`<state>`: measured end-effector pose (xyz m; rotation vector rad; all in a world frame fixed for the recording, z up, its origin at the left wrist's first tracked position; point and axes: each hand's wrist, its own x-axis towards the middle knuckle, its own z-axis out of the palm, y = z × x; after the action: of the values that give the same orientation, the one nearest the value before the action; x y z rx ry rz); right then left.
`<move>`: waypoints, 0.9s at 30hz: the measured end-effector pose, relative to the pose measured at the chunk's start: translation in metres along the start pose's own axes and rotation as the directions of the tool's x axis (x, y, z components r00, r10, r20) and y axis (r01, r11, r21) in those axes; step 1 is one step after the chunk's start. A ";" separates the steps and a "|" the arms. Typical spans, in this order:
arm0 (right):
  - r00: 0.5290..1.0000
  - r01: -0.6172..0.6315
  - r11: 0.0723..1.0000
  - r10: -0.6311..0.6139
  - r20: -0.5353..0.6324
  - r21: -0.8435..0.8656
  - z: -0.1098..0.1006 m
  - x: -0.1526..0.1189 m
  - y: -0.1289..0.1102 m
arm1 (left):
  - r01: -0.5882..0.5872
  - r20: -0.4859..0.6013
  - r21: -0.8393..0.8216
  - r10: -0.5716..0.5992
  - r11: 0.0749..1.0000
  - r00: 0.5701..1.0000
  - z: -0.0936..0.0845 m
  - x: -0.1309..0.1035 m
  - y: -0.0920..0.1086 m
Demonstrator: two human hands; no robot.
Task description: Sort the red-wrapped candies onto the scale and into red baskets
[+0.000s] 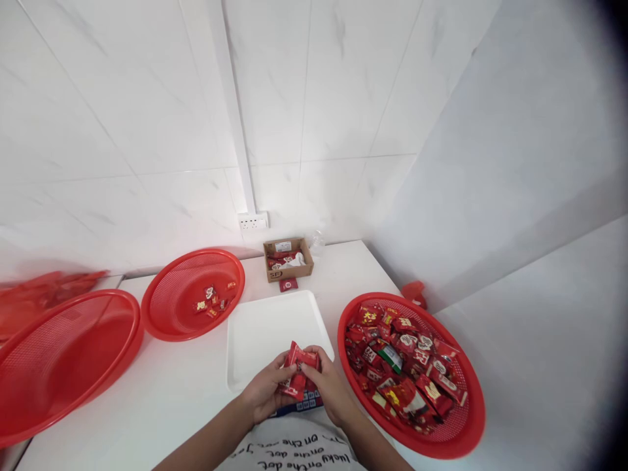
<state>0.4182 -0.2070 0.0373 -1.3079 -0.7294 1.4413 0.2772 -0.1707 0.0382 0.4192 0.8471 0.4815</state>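
White marble-patterned tiles with a socket strip (254, 221) rise behind a white table (181, 392). Low over the near edge of a white tray (269, 327), the red packets (298, 373) lie between the left hand (267, 390) and the right hand (332, 387), thumbs on top, curled fingers closed round their sides. A blue printed item (305, 402) shows just below. The right red basket (473, 418) holds many wrapped packets; the middle red basket (169, 307) has a few, and the left red basket (69, 373) stands beside it. Near the far edge, one small packet (288, 284) lies before an open cardboard box (289, 269). The shirt (299, 445) reads "lucky on the dot", upside down; the wrappers' Chinese characters are mostly too small to read.
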 end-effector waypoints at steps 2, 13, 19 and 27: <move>0.999 -0.020 1.000 0.020 -0.028 0.015 0.002 0.001 0.002 | 0.010 -0.004 -0.001 -0.010 1.000 1.000 -0.004 -0.002 0.001; 0.961 -0.155 0.963 0.199 -0.192 0.221 -0.018 0.014 0.021 | -0.041 -0.330 0.082 0.066 0.996 0.942 -0.034 -0.006 0.026; 0.972 -0.207 0.964 0.222 -0.082 0.167 -0.019 0.030 0.015 | -0.116 -0.286 0.046 0.125 0.992 0.950 -0.031 -0.005 0.046; 0.984 0.160 0.764 -0.177 0.036 -0.625 -0.026 0.045 0.024 | -0.156 -0.428 0.271 0.264 0.950 0.864 -0.047 0.004 0.037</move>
<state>0.4414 -0.1767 -0.0058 -1.7008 -1.3562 1.0574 0.2341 -0.1309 0.0277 0.6287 1.3354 0.7077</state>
